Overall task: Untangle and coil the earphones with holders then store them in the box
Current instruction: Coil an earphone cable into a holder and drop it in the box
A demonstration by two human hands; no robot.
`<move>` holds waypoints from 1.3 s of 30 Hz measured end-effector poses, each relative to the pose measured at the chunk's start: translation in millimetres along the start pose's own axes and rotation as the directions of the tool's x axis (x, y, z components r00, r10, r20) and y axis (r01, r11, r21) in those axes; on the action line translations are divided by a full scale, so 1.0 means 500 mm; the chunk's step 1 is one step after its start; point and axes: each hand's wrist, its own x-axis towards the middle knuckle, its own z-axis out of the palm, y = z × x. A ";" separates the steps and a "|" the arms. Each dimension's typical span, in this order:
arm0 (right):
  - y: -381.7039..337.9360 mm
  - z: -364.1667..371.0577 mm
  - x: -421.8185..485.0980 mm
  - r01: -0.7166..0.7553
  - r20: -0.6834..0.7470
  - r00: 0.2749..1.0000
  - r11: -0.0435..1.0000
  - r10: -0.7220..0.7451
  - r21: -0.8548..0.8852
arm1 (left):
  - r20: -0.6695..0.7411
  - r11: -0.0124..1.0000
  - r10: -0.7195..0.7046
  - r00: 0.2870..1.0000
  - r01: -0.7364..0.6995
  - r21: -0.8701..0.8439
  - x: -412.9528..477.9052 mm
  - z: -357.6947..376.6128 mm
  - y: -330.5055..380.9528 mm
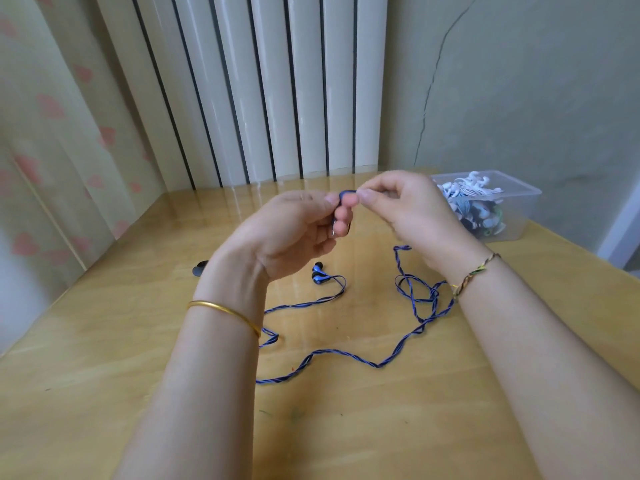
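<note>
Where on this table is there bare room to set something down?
Bare wood: the near-left of the table, between the left forearm and the edge, and at the near edge below the blue cable. Crowded: the middle, where the cable loops under the left hand and right hand, and the far-right corner with the clear box.

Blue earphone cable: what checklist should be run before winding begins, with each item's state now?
1. Both hands grip the blue cable: left hand and right hand pinch one end. Ok.
2. Cable untangled: loops cross in a knot on the table. Not ok.
3. Earbuds lying free. Ok.
4. Holder ready: dark object half hidden behind left wrist. Cannot tell.
5. Box open. Ok.
</note>
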 end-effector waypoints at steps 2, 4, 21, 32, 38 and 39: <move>0.004 0.013 -0.006 -0.154 0.120 0.984 0.967 0.131 0.204 | -0.053 0.978 -0.019 0.998 0.008 -0.207 0.004 0.006 0.004; 0.005 0.024 -0.011 -0.267 0.244 0.949 0.918 0.198 0.294 | -0.159 0.940 -0.047 0.986 -0.011 -0.342 0.011 0.017 0.006; -0.027 -0.024 0.001 0.031 0.068 0.998 0.864 0.003 -0.502 | -0.210 0.689 0.367 0.906 -0.113 0.716 0.039 0.033 -0.042; -0.005 -0.002 -0.010 -0.106 0.297 0.949 0.994 0.109 -0.028 | -0.330 0.910 0.012 0.944 -0.147 -0.387 0.020 0.027 0.008; -0.026 -0.023 -0.028 -0.233 0.594 0.775 0.971 0.215 -0.047 | -0.593 0.942 0.330 0.734 -0.297 0.156 0.030 0.014 -0.030; -0.030 -0.028 -0.028 -0.221 0.576 0.792 0.974 0.204 -0.041 | -0.554 0.893 0.430 0.713 -0.244 0.379 0.032 0.007 -0.037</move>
